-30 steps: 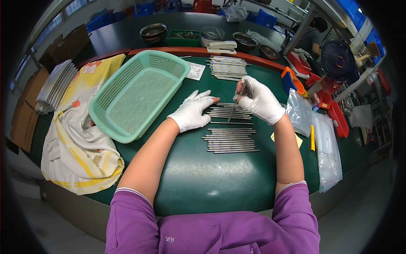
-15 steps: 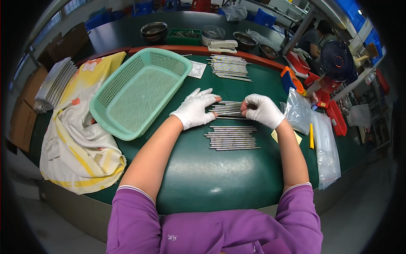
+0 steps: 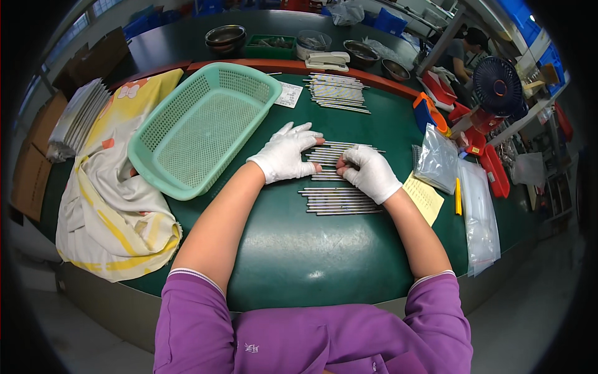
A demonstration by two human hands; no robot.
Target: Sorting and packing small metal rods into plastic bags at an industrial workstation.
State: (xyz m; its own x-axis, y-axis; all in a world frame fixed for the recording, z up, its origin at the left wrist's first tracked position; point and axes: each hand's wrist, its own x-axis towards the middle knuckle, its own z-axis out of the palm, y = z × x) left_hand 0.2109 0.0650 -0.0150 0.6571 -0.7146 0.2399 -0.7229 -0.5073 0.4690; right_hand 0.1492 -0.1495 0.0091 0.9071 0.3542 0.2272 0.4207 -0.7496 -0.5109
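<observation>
- Cardboard boxes (image 3: 37, 156) stand at the far left edge, and beside them we see a stack of grey sheets (image 3: 78, 118).
- Next comes a yellow and white cloth (image 3: 112, 212), which hangs over the left end of the green table (image 3: 280, 249).
- On the cloth's right edge lies a light green plastic basket (image 3: 205, 128); we see nothing inside it.
- Just right of the basket, our left hand (image 3: 288, 154), in a white glove, lies flat with spread fingers on a row of thin metal rods (image 3: 339, 154). It presses on them and closes around nothing.
- The rods lie side by side in the table's middle, between both hands; a second row of rods (image 3: 339, 201) lies nearer to us, just below the hands.
- Our right hand (image 3: 370, 172), also gloved, touches the right part of the same rods with bent fingers. We cannot tell if it really pinches one rod.
- Further back, a third group of rods (image 3: 339, 93) lies near a white stapler (image 3: 327, 60) and metal bowls (image 3: 225, 36).
- To the right we see a yellow paper note (image 3: 425, 196), clear plastic bags (image 3: 436, 159), and a yellow pen (image 3: 458, 196).
- At the far right stands a small dark fan (image 3: 497, 86), and behind it another person sits.
</observation>
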